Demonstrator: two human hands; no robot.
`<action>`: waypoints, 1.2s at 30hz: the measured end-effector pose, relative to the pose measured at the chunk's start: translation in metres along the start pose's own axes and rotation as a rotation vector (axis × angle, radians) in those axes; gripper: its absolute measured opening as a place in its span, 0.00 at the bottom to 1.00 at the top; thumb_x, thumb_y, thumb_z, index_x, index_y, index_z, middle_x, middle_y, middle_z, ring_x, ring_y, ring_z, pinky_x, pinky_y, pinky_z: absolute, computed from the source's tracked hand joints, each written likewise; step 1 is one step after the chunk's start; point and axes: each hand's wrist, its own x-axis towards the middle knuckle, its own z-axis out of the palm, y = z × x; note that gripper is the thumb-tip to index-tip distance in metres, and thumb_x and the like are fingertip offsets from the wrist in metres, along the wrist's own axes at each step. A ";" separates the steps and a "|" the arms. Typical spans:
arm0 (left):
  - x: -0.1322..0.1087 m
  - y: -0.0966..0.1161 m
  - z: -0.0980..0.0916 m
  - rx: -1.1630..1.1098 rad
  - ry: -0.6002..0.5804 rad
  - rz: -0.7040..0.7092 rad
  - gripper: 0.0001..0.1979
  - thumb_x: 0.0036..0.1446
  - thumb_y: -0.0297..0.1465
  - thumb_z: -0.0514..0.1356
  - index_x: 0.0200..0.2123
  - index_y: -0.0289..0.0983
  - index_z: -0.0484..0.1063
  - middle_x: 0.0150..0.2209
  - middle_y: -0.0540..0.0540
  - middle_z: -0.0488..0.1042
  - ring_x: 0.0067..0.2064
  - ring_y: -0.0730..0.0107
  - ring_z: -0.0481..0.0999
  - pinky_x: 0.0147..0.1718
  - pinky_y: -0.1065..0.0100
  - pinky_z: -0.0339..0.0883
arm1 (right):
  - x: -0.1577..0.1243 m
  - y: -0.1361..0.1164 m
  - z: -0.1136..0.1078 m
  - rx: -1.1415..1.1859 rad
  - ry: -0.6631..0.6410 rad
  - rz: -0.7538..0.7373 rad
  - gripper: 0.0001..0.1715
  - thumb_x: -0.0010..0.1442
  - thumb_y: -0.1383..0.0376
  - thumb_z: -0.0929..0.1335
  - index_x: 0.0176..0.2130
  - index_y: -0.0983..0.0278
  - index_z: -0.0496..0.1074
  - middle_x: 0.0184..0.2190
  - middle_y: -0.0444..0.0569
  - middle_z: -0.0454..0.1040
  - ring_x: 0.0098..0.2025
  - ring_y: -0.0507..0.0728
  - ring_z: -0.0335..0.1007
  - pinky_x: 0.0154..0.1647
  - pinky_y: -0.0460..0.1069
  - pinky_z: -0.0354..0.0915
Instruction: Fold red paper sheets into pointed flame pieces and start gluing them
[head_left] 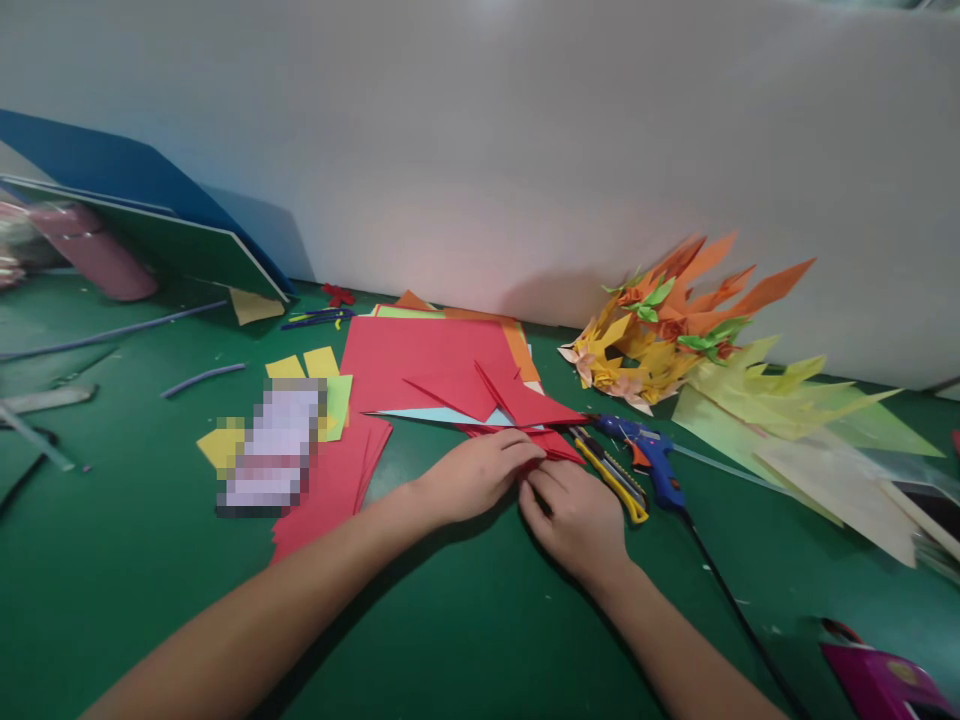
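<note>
My left hand and my right hand meet at the middle of the green table. Both have their fingers closed at the edge of a red paper piece, whose near part is hidden under them. Just beyond lie pointed, folded red paper pieces and a light blue paper. Behind these is a large red sheet on other coloured sheets. A yellow utility knife rests beside my right hand, near a blue glue gun. Left of my left hand is a stack of red paper.
Orange and yellow paper crowns stand at the back right, with pale green paper beside them. A blurred-out lilac object lies left among yellow squares. A pink bottle leans far left. A magenta object sits front right.
</note>
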 end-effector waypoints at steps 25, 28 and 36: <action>-0.086 0.029 -0.036 0.079 -0.038 -0.249 0.15 0.62 0.23 0.51 0.50 0.36 0.69 0.56 0.38 0.69 0.56 0.60 0.71 0.52 0.59 0.69 | 0.030 0.014 0.013 0.005 -0.180 0.025 0.18 0.64 0.74 0.59 0.44 0.67 0.74 0.36 0.52 0.81 0.38 0.58 0.75 0.51 0.56 0.57; -0.097 0.024 -0.038 0.127 -0.055 -0.259 0.18 0.63 0.25 0.53 0.55 0.38 0.65 0.59 0.39 0.66 0.60 0.59 0.66 0.56 0.55 0.66 | 0.032 0.014 0.009 0.019 -0.118 0.048 0.15 0.63 0.72 0.61 0.37 0.65 0.76 0.31 0.50 0.81 0.34 0.58 0.73 0.42 0.53 0.58; -0.122 0.010 -0.043 0.369 -0.011 -0.377 0.18 0.66 0.31 0.50 0.56 0.37 0.67 0.60 0.39 0.66 0.65 0.53 0.58 0.62 0.46 0.53 | 0.038 0.000 -0.011 0.053 0.133 0.106 0.13 0.64 0.69 0.62 0.40 0.60 0.75 0.41 0.47 0.81 0.38 0.59 0.71 0.42 0.54 0.58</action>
